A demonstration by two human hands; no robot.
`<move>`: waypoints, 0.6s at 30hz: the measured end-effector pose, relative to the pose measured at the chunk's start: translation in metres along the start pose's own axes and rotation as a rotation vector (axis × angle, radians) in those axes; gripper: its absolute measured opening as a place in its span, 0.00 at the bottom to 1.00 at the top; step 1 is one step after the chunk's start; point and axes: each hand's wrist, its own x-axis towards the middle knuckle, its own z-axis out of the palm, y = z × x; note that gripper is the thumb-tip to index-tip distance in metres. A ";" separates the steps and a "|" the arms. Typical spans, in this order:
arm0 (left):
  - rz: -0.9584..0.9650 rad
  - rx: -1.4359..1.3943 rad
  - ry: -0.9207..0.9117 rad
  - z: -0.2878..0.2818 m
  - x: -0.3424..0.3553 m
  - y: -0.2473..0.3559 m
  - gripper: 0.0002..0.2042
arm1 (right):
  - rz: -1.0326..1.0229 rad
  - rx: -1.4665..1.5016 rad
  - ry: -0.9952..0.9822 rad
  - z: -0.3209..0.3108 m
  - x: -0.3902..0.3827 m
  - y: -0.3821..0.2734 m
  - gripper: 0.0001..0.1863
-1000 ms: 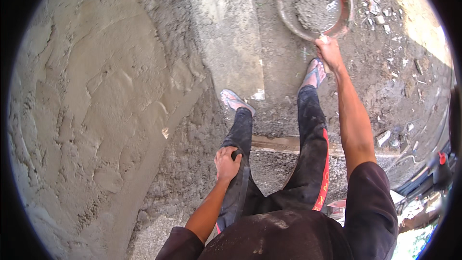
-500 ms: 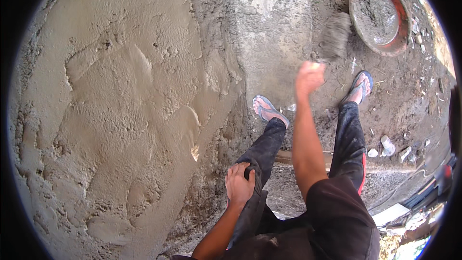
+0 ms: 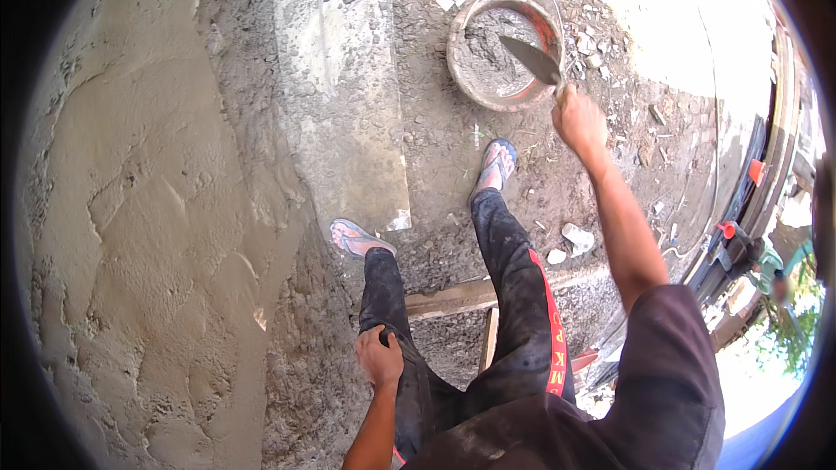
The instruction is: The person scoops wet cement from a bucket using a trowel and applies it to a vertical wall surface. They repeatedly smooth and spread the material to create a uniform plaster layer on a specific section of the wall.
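My right hand (image 3: 581,119) is closed round the handle of a pointed trowel (image 3: 533,61). The trowel's grey blade lies over the round bucket (image 3: 459,78), which has a reddish inner wall and a thin wire handle. Wet grey mortar (image 3: 488,50) fills part of the bucket, below and beside the blade. My left hand (image 3: 380,357) rests on my left knee, fingers laid over the dark trousers and thumb apart, holding nothing. To my left spreads a wide bed of wet, unevenly smoothed mortar (image 3: 157,235).
A pale, mortar-spattered board or strip (image 3: 348,139) runs alongside the wet bed. My sandalled feet stand before me, near a wooden beam (image 3: 453,298). A crushed white cup (image 3: 578,239) and rubble lie to the right. Long dark pipes or bars (image 3: 740,209) lie farther right.
My view has turned right, toward the bucket. My right hand has carried the trowel from the ground left of the bucket to above it. My left hand stays on the knee.
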 end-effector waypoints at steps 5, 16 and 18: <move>0.034 0.009 -0.063 0.047 0.008 0.049 0.15 | -0.187 -0.288 -0.097 0.018 0.126 0.054 0.13; 0.074 0.012 0.005 0.056 0.000 0.072 0.17 | 0.239 0.587 -0.243 0.138 0.112 -0.004 0.28; 0.032 0.042 0.010 0.048 0.001 0.076 0.17 | 0.307 0.983 -0.328 0.155 0.094 -0.022 0.22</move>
